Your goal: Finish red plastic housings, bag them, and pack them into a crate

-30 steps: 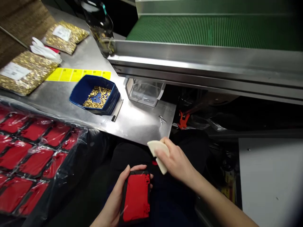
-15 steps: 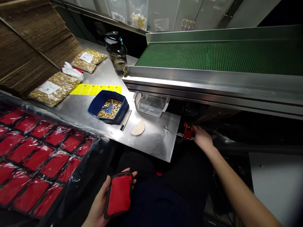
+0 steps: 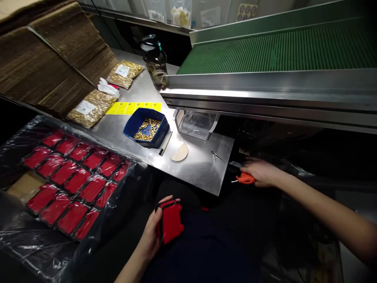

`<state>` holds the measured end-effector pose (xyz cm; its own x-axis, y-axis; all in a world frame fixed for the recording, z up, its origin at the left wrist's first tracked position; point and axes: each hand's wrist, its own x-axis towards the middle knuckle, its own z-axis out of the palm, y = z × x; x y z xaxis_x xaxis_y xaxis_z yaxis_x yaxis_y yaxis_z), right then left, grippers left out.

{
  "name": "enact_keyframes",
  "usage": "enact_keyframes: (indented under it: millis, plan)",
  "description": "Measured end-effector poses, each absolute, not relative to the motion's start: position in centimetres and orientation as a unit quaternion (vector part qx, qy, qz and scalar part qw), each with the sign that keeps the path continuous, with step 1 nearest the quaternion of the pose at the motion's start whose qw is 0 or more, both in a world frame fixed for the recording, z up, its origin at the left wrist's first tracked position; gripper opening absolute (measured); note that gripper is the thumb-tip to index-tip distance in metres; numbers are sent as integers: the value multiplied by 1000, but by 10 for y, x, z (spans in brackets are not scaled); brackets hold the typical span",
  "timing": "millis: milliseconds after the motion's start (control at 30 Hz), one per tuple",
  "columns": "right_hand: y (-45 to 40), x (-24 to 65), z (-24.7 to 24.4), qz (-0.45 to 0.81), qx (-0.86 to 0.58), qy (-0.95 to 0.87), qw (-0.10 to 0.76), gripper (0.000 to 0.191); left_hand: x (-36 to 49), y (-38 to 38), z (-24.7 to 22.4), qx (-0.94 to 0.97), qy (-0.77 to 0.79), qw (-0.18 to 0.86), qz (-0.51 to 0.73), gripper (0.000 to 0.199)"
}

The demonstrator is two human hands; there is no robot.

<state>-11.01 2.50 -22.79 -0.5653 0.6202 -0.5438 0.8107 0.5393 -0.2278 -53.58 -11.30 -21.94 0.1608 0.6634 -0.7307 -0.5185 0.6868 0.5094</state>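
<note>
My left hand point(image 3: 151, 232) is closed round a small red-and-black case point(image 3: 172, 222), held tilted above my lap. My thumb lies along its near side. To the right, past the corner of the metal table, my right hand point(image 3: 262, 171) reaches low with fingers curled. An orange piece with a thin pale tip point(image 3: 246, 179) sticks out at its thumb; its kind is not clear. On the table lie a small metal clip-like part point(image 3: 215, 155) and a pale, cut disc point(image 3: 179, 153). A blue bin point(image 3: 132, 125) holds small gold-coloured pieces.
A plastic-lined box point(image 3: 114, 204) with rows of red cases stands at the left. Bags of gold pieces point(image 3: 96, 104) lie beside stacked cardboard point(image 3: 59, 51). A dark bottle point(image 3: 154, 63) stands by the green conveyor point(image 3: 250, 51), whose metal rail overhangs a clear tray point(image 3: 196, 125).
The view has swung, showing more of the left box. My left hand has turned the case more edge-on. By my right hand, an orange piece shows where a red one was.
</note>
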Motion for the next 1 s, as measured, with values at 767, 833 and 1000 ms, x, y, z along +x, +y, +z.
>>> enact_keyframes:
  millis: [767,833,1000]
  plan:
    - [-38,-236,-159,-375,472,757,251,15,-527,-91,-203,480,547,646,231,98]
    - [-29,-233,-154,-364,487,757,240,16,-520,-81,-203,514,519,650,209,89]
    - [-14,-246,-146,-345,512,755,221,9,-514,-64,-202,430,449,760,190,91]
